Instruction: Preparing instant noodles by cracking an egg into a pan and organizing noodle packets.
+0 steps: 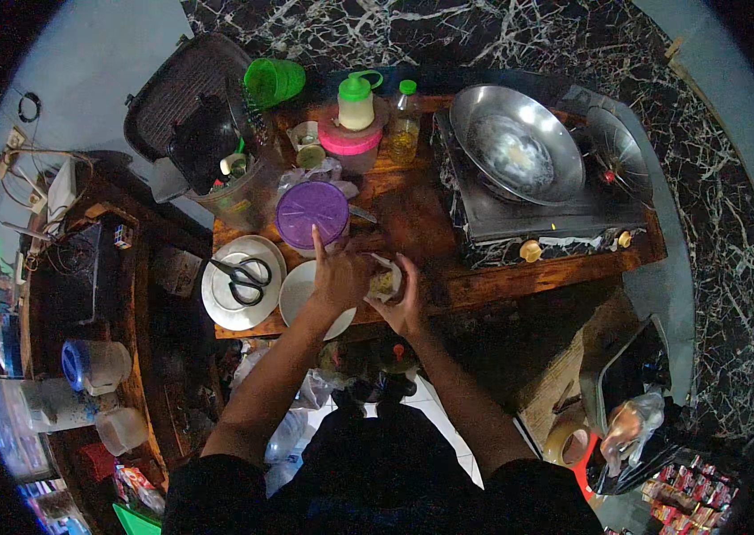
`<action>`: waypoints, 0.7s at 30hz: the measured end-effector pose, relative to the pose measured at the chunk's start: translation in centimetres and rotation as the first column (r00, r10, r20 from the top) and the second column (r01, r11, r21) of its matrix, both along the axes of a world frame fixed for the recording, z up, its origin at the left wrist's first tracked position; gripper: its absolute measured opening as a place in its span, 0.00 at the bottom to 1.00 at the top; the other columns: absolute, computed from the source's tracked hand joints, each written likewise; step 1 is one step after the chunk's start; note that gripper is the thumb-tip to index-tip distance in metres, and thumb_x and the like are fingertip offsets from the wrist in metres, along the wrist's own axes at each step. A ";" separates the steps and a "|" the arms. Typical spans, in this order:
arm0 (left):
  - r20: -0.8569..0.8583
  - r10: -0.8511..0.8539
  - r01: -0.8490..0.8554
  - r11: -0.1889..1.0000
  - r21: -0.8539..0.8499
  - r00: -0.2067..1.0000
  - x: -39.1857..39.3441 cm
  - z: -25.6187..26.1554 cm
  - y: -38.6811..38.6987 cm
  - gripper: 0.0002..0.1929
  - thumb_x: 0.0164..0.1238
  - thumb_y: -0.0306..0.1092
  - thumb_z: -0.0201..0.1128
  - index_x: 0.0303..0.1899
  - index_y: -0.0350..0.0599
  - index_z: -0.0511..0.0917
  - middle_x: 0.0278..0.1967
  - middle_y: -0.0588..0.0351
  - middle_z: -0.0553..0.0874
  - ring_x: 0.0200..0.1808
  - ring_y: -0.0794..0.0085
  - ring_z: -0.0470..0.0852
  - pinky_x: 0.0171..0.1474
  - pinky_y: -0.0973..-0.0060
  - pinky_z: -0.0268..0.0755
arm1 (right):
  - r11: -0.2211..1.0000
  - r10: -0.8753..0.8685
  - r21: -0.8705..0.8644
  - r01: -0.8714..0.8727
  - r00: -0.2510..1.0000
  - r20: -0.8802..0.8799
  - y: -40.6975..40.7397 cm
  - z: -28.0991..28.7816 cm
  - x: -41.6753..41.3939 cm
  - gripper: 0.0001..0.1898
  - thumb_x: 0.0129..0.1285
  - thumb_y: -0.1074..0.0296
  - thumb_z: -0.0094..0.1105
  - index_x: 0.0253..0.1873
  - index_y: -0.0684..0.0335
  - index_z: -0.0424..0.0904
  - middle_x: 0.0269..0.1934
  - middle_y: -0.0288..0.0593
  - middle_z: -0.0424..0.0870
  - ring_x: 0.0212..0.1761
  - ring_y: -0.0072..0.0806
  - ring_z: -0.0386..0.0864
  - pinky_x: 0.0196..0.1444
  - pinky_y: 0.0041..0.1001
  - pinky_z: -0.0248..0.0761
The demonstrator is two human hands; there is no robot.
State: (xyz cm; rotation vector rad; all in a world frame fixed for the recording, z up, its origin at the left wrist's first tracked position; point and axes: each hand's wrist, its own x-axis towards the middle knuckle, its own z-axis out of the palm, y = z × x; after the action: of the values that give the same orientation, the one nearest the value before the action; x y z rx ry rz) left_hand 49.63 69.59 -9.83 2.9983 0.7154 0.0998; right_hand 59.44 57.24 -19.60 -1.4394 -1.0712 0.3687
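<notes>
My right hand (408, 297) curls its fingers and thumb around the right side of a small white cup or wrapper (396, 269) with yellowish contents (382, 286). At its left side is my left hand (342, 281); its index finger points forward over the purple lid (310, 210) of a round tub. Whether that fingertip touches the lid I cannot tell, and the left thumb is hidden. Partly beneath my left wrist lies a white plate (297, 294). Further left, black-handled scissors (246, 281) rest on stacked white plates (216, 311).
A wide metal wok (517, 154) with pale contents sits on the gas stove (551, 217) at right. Behind the tub stand a pink-lidded container (350, 140), a green-capped squeeze bottle (355, 107) and an oil bottle (405, 127). A knife-like blade (363, 214) lies beside the tub.
</notes>
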 end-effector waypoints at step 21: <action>-0.456 -0.135 0.180 0.982 0.056 0.879 2.3 3.3 1.0 0.21 0.66 0.46 0.59 0.57 0.49 0.81 0.63 0.56 0.78 0.70 0.58 0.68 0.72 0.41 0.41 | 0.999 0.040 0.030 -0.039 0.997 -0.062 -0.2 2.0 1.1 0.43 0.54 0.69 0.76 0.71 0.62 0.58 0.63 0.52 0.70 0.66 0.42 0.71 0.67 0.39 0.66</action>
State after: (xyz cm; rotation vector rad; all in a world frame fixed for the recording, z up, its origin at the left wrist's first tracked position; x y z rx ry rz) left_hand 51.89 70.55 -6.58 3.1866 0.4948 -0.6082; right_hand 60.58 57.08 -17.62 -1.3736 -1.0514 0.4224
